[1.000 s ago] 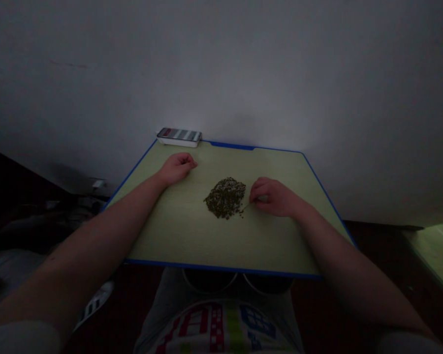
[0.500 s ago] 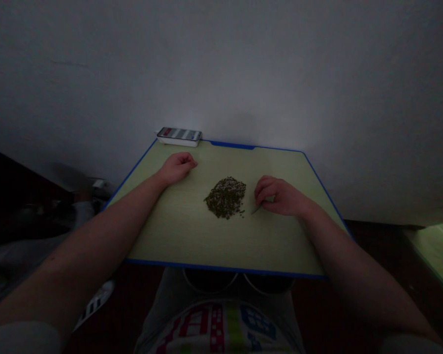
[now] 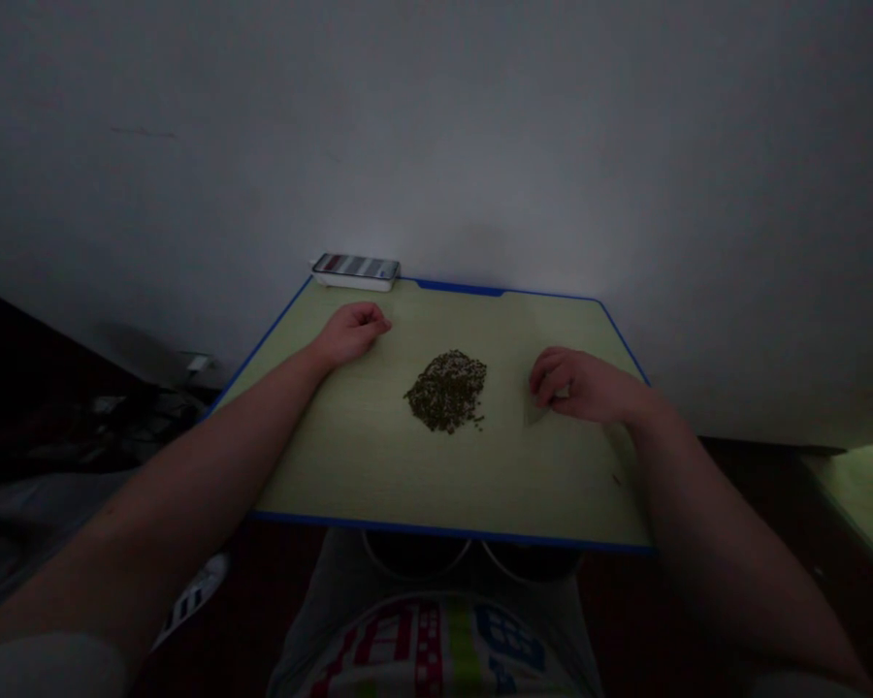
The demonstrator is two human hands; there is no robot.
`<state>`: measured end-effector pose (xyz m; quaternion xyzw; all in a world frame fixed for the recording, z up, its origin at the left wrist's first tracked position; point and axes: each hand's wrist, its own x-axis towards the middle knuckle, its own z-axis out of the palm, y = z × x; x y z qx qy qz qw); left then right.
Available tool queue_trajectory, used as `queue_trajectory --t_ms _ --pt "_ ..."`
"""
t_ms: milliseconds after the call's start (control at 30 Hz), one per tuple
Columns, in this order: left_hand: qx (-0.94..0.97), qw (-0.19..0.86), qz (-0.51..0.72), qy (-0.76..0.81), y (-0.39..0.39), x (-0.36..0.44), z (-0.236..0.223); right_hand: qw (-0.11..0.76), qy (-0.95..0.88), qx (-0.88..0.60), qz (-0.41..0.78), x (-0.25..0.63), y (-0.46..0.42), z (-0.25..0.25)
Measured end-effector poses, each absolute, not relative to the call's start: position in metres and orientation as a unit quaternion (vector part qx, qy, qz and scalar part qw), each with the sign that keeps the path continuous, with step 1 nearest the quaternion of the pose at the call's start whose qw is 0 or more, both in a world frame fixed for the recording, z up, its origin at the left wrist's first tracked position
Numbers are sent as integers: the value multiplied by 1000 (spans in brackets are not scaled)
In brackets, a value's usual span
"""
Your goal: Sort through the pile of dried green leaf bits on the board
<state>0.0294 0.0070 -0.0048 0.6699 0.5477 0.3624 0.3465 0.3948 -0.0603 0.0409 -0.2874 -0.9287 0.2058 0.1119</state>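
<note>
Two bare hands at work over a pale surface (image 3: 407,490) edged in blue, and right at the middle sits the pile of small grains (image 3: 447,393), dark and light bits mixed, a few strays loose at its lower right. Here's the right hand (image 3: 582,386), well clear of the pile on its right side, its grip narrow, thumb and fingers pinched together on a thin item (image 3: 533,415) that points down and is too blurred to name. Over on the other side, the left hand (image 3: 349,334) lies beyond the pile's upper left, fingers folded in a tight curl; whether anything is tucked inside, I cannot tell. Now to the lettering: at the far left corner a phone (image 3: 356,266) lies on a white box (image 3: 353,282), its screen showing a reddish block and a row of grey ones, any writing too small and dim to read. Down at the lap, the shirt (image 3: 407,645) carries a bold print in magenta, lime and blue, its marks not legible from here. Lower left, a white shoe (image 3: 198,601) flashes dark stripes. And near the right forearm, one tiny dark speck (image 3: 616,479) on the surface.
</note>
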Motion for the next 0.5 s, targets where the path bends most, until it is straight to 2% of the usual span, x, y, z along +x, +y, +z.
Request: queue_trajectory --t_ms 133,333,500 --pt "669 349 365 545 5 31 -3 124 -926 -301 192 405 -57 42" --pt "662 357 368 546 5 32 -2 216 -906 -325 164 379 -65 40" --pt "655 365 364 552 4 33 -2 169 -927 -316 111 353 -66 29"
